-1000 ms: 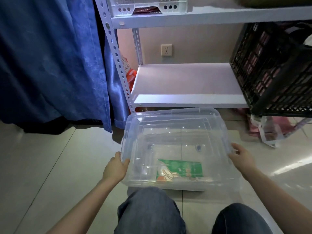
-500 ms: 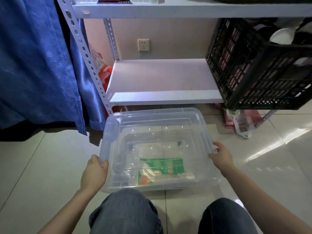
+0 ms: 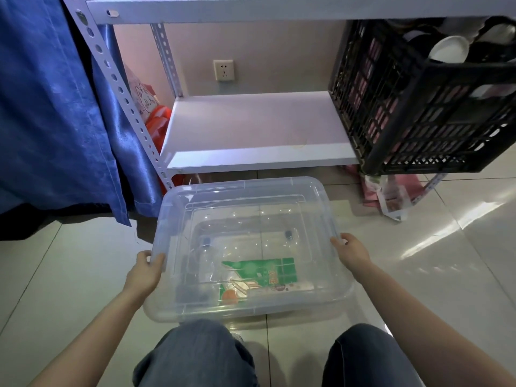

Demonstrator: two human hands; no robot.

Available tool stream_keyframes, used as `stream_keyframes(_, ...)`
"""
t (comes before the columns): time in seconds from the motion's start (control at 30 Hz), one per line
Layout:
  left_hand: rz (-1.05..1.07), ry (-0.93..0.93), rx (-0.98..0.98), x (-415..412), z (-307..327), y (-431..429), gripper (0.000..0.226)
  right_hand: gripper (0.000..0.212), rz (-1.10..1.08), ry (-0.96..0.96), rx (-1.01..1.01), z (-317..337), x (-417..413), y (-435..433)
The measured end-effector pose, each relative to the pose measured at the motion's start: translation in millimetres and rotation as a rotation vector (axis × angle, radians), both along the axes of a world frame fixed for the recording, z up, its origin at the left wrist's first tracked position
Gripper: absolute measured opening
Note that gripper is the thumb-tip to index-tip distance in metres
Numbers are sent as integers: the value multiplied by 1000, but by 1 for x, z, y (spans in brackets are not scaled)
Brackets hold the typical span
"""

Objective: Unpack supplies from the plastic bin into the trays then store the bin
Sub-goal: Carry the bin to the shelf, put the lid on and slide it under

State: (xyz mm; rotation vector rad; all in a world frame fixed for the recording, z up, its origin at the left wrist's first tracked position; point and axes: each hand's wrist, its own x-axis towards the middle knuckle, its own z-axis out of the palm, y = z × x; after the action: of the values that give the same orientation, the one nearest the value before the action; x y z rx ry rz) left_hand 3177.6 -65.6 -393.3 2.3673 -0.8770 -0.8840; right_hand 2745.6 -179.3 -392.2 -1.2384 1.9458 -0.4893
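Before shelf [image 3: 251,127]: left hand [image 3: 143,270], right hand [image 3: 353,254] grip bin [image 3: 240,185] holding green packet [image 3: 262,270], perhaps bottle [image 3: 205,258].

The fingertips of the left hand [image 3: 143,270] and the right hand [image 3: 351,254] are partly hidden where they are curled over the side rims of the plastic bin [image 3: 245,185]. The print on the green packet [image 3: 259,270] inside is blurred and cannot be read. At the right of the frame the black crate [image 3: 418,113] is cut off, and its contents are only glimpsed through the lattice. The upper shelf [image 3: 279,8] is cropped by the top edge. At the left, a red bag [image 3: 156,127] is partly concealed behind the shelf upright [image 3: 113,76].
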Motion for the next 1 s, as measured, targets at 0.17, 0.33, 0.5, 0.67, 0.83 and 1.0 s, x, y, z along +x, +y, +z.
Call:
stream_keyframes(0.17, 156, 252, -24, -1, -14, -10, 55, 42, -163, -216, 96, -8, -9, -5)
stream_keyframes(0.33, 243, 185, -119, 5, -23, -6, 77, 67, -280, -356, 70, -9, -19, -8)
stream_keyframes(0.5, 133, -136, -166, -2, -23, -7, 74, 64, -183, -136, -35, -6, -9, -14)
stream_keyframes(0.67, 107, -141, -141, -4, -26, -7, 59, 56, -99, -74, -88, -10, -4, -11)
stream_keyframes(0.83, 107, -288, -143, -11, -28, -6, 52, 55, -64, -20, -120, -11, -5, -6)
stream_keyframes(1.0, 66, -465, -201, -19, -27, -4, 36, 34, 7, 249, -188, -4, 13, -2)
